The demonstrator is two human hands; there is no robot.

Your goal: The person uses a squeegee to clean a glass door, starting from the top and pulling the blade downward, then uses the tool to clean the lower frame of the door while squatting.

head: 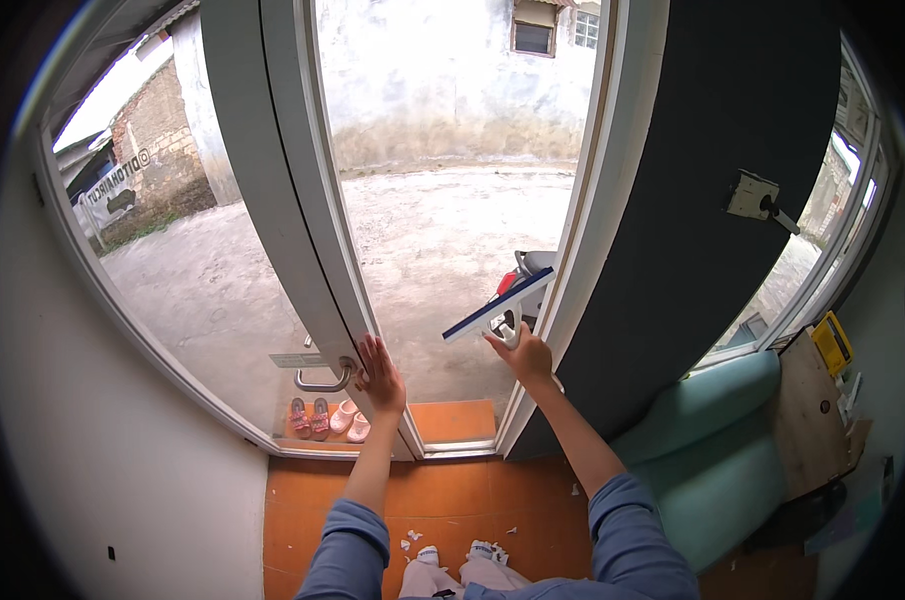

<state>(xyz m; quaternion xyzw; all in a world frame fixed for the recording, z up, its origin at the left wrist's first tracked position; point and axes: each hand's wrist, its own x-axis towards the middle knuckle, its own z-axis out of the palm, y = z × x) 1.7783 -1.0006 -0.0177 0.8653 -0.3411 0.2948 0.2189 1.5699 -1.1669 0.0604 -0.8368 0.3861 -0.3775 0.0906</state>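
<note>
My right hand (529,357) is closed around the white handle of a window squeegee (499,306), whose dark blue blade tilts up to the right in front of the doorway glass or opening; which of the two I cannot tell. The handle seems to have a spray trigger. My left hand (382,379) lies flat with its fingers up against the edge of the white door frame (325,270), holding nothing. Just left of it is the curved metal door handle (323,387).
Pink sandals (310,420) and pink clogs (345,416) sit outside on orange tiles. A teal sofa (711,457) and a wooden table (809,412) stand at right. Paper scraps (415,535) lie on the orange floor near my feet. A parked vehicle shows outside, behind the squeegee.
</note>
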